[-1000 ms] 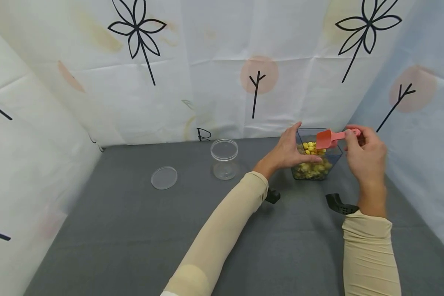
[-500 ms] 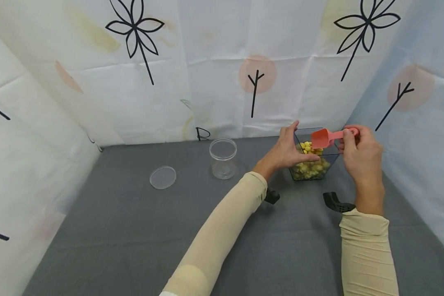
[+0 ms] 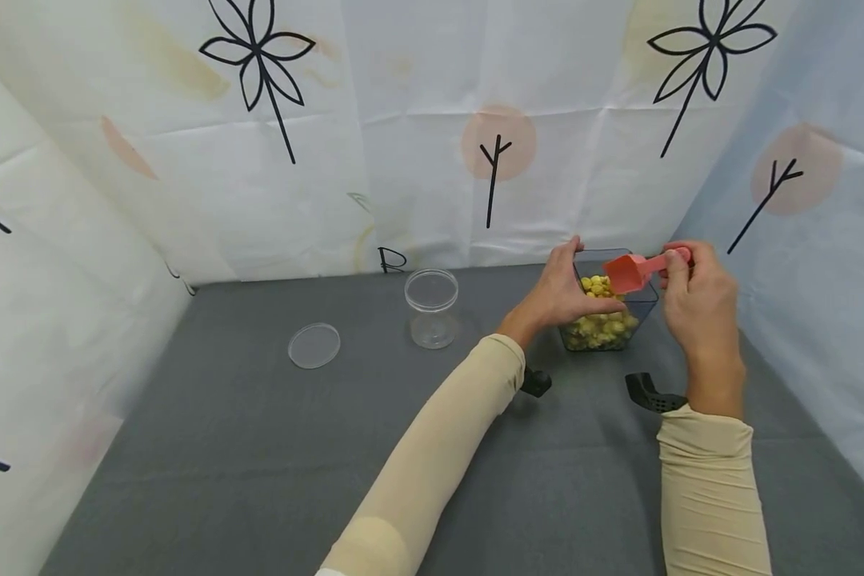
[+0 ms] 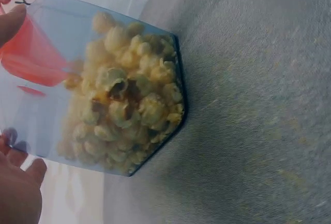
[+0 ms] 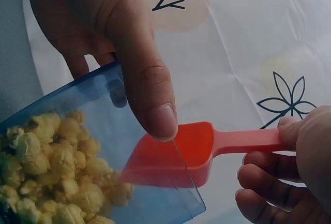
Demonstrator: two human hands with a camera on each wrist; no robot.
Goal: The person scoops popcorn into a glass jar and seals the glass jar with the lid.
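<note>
A clear, blue-tinted plastic container (image 4: 57,14) stands on the table, partly filled with popcorn (image 5: 62,167). My left hand (image 3: 558,288) grips its left side, the thumb lying across the near wall and the other fingers at the far side. Between thumb and fingers, my right hand (image 3: 702,300) pinches the handle of a red-orange scoop (image 5: 178,157). The scoop's bowl hangs inside the container's mouth over the popcorn, tilted down to the left. In the right wrist view the bowl's orange inner surface shows bare.
A clear round jar (image 3: 432,312) stands left of the container. Further left, a clear round lid (image 3: 314,346) lies flat on the grey cloth-covered table (image 3: 259,480). Printed white fabric (image 3: 403,184) hangs close behind and along both sides.
The scoop's bowl has shifted slightly left and tipped further down over the popcorn. Both hands keep their holds. The head view has moved a little.
</note>
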